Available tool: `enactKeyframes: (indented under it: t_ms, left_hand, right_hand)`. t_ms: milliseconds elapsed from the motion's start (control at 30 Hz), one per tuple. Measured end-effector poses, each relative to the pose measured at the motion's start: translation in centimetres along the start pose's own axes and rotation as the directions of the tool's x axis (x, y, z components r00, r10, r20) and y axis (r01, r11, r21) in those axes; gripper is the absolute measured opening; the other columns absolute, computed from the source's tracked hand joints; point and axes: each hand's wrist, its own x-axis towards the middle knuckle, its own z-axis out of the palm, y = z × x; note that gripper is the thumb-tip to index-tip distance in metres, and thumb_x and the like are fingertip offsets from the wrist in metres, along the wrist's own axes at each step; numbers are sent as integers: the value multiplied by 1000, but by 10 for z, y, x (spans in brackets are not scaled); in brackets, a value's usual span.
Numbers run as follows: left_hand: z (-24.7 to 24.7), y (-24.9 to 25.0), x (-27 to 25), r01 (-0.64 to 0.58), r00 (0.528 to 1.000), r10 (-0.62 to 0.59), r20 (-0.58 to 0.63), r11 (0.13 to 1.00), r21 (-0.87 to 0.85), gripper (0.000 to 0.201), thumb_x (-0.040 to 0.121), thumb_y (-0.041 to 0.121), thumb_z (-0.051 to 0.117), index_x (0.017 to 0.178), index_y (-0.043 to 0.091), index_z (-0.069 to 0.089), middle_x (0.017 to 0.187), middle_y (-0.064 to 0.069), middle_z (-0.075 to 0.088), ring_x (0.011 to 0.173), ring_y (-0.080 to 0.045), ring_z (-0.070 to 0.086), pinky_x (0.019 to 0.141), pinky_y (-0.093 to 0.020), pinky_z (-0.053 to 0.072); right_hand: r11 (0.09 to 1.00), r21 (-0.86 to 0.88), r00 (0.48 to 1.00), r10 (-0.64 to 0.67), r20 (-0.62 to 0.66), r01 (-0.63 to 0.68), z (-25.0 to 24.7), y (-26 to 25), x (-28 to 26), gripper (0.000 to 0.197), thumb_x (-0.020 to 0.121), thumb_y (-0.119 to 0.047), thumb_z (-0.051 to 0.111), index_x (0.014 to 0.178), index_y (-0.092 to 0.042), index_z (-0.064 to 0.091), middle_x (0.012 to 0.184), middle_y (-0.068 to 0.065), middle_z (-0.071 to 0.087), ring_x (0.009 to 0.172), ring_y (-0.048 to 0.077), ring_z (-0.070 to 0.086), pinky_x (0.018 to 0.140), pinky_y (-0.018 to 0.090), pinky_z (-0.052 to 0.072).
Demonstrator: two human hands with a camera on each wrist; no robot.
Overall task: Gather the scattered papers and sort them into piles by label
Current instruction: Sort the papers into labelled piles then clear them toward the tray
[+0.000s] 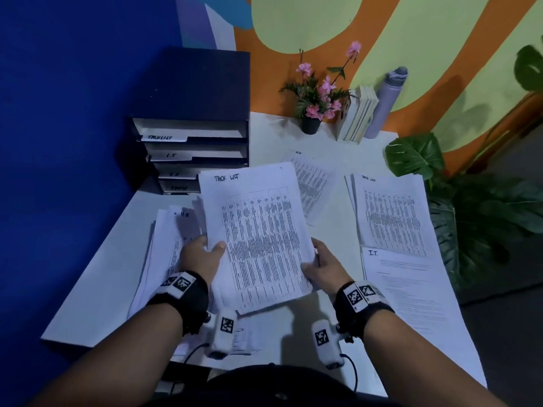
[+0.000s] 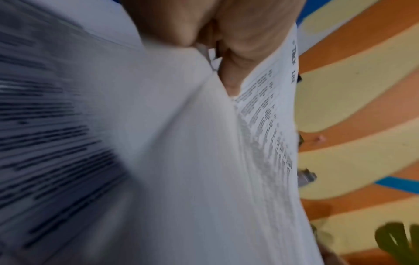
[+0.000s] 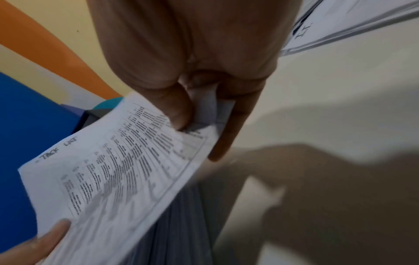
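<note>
Both hands hold up a stack of papers [image 1: 258,230] whose top sheet is labelled "Task List", above the middle of the white desk [image 1: 97,274]. My left hand [image 1: 202,254] grips the stack's left edge, thumb on top. My right hand [image 1: 323,264] pinches the right edge; in the right wrist view the thumb and fingers [image 3: 179,114] clamp the stack of papers [image 3: 118,170]. In the left wrist view the left hand [image 2: 229,59] pinches the sheets [image 2: 260,107]. An "HR" pile [image 1: 167,239] lies at the left, a "Task List" pile [image 1: 390,212] and an "I.T." pile [image 1: 411,286] at the right, and an "HR" sheet [image 1: 314,177] behind.
A dark tray organiser [image 1: 191,136] with slots labelled Tasklist, I.T, HR and Admin stands at the back left. A flower pot [image 1: 311,121], books [image 1: 358,116] and a lilac bottle [image 1: 385,104] line the back wall. A leafy plant [image 1: 470,207] stands right of the desk.
</note>
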Motion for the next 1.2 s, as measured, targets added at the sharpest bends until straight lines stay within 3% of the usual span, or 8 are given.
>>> enactKeyframes:
  t_ms: [100,200,300,567,667,833,1033,1200]
  left_hand:
    - [10,14,-6,-43,999,43,5,999,11,15,84,28,72,93,16,68,101,6,64,93,-16,60,84,-27,47]
    - [18,22,-12,-85,996,85,8,995,56,13,84,14,70,93,22,69,101,2,67,84,-19,62,76,-24,46]
    - [23,22,-15,-124,992,124,4,983,135,26,84,6,66,105,22,67,111,4,64,89,-13,55,84,-21,42]
    - [25,28,-22,-116,992,99,72,954,276,44,86,-1,58,124,21,62,130,-2,59,104,-20,60,89,-22,45]
    - [27,32,-29,-117,992,99,75,949,292,44,88,-4,55,123,22,62,131,-7,58,107,-22,59,84,-21,43]
    - [33,44,-39,-138,990,139,12,959,248,37,90,3,61,117,28,61,83,7,54,60,3,39,66,-19,39]
    - [35,60,-54,-212,977,209,38,973,87,40,85,13,70,115,35,56,98,13,58,82,-8,59,79,-26,45]
    - [36,55,-56,-239,963,250,105,965,-107,65,83,10,73,132,43,45,135,18,43,127,2,37,102,-21,33]
  right_hand:
    - [999,31,971,-10,-239,18,-26,1,-3,54,89,1,51,135,-27,44,99,8,65,68,22,61,59,36,57]
    - [998,40,896,-16,-443,37,-72,2,6,53,92,0,50,138,-26,44,123,8,61,99,29,64,85,45,57]
    - [999,-21,815,-35,-578,28,-126,-1,14,50,93,0,50,138,-22,46,118,8,61,96,27,59,82,36,51]
    - [977,-167,707,-27,-706,-129,-234,-7,27,47,94,-3,43,136,-24,45,110,7,58,92,29,57,80,40,50]
    - [949,-228,722,1,-692,-219,-252,-8,35,55,90,2,41,136,-29,41,111,9,57,96,32,57,85,48,52]
    - [740,-520,760,-19,-650,-426,-241,-15,44,82,83,0,56,151,-26,19,152,14,25,138,38,25,110,57,30]
    - [956,-287,942,-151,-298,63,-137,-9,39,41,94,-17,59,135,-14,53,129,5,58,119,23,54,106,38,42]
    - [997,70,996,51,-72,-46,-70,18,33,48,73,-59,68,109,-27,63,110,0,72,101,23,68,95,50,53]
